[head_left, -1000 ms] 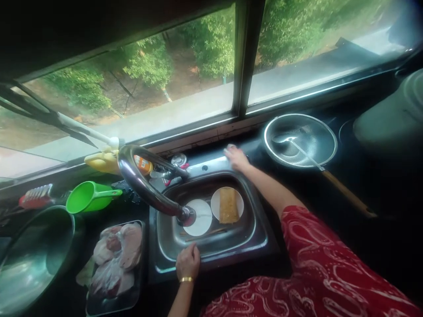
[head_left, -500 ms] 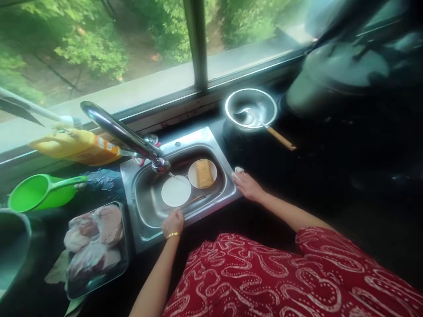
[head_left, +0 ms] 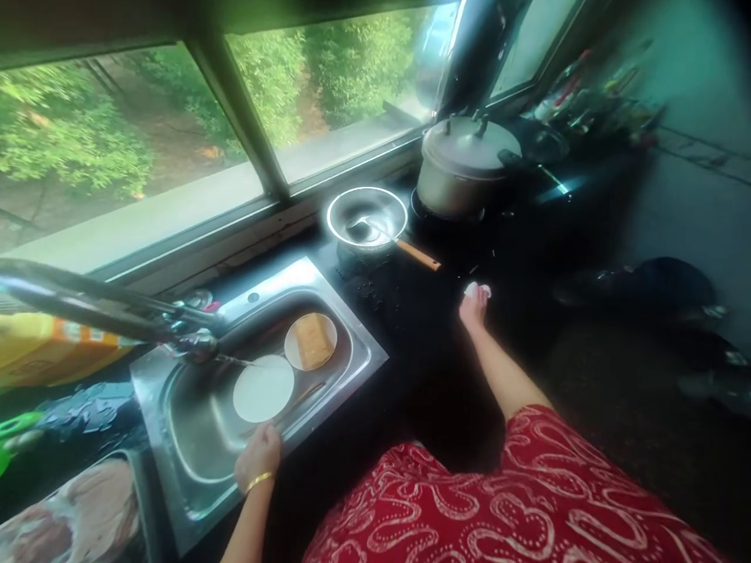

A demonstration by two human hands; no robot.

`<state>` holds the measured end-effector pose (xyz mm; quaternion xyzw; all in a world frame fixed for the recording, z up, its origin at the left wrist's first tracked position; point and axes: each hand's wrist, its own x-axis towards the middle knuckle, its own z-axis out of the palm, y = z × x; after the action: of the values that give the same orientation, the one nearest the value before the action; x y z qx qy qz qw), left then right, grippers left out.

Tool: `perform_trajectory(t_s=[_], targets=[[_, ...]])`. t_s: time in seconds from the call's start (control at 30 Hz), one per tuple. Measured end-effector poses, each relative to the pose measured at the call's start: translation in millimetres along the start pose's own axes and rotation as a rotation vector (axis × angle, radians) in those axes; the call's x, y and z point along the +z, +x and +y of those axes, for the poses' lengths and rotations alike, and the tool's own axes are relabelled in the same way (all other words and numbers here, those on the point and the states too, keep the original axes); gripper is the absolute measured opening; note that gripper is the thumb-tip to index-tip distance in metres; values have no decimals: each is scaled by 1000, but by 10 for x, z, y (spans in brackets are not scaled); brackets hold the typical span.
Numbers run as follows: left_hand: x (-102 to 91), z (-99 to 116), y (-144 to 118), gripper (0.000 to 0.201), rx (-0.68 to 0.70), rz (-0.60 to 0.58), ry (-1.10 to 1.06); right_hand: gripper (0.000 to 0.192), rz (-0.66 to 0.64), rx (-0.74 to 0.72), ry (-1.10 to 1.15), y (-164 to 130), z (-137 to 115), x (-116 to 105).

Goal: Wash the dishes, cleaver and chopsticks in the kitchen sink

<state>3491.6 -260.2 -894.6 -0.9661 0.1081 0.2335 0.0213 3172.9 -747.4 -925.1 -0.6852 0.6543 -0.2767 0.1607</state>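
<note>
My left hand (head_left: 258,457), with a gold bangle at the wrist, is closed over the front rim of the steel sink (head_left: 170,493); whatever its fingers hold, if anything, is hidden. Just beyond it a round white plate (head_left: 264,389) lies in the basin under a thin stream from the tap (head_left: 196,344). A second white plate (head_left: 291,344) carries a yellowish-brown block (head_left: 315,342). Reaching over the dark counter, my right hand (head_left: 472,309) is closed on a crumpled white cloth (head_left: 478,290). A thin brown stick (head_left: 305,397) rests in the sink's near side.
Behind my right hand are a metal bowl (head_left: 367,219) with a wooden-handled utensil (head_left: 418,254) in it and a large lidded pot (head_left: 463,168). A tray (head_left: 149,500) of raw meat (head_left: 88,508) and a yellow bottle (head_left: 52,344) are at left.
My right hand has moved from the sink's right edge out over the counter with the white cloth. The view has turned right. My left hand stays by the sink's front rim.
</note>
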Motion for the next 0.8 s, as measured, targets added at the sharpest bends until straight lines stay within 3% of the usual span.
perform_trajectory(t_s=[0.1,0.17,0.37,0.6,0.7,0.8], targets=[[-27,18,7,51,-41,-34,29,53,65,77,-4,108,-150,338],[-44,24,7,52,-55,-42,38,52,92,79,8,57,-215,444],[-57,0,43,53,-97,-52,78,57,-153,-182,-118,-190,-179,321],[-77,34,30,58,-130,-93,110,44,-131,-332,8,314,-405,454],[-73,31,23,58,-133,-97,98,36,-284,-444,78,308,-587,555],[-71,15,15,56,-144,-108,78,33,-543,-700,181,218,-716,604]])
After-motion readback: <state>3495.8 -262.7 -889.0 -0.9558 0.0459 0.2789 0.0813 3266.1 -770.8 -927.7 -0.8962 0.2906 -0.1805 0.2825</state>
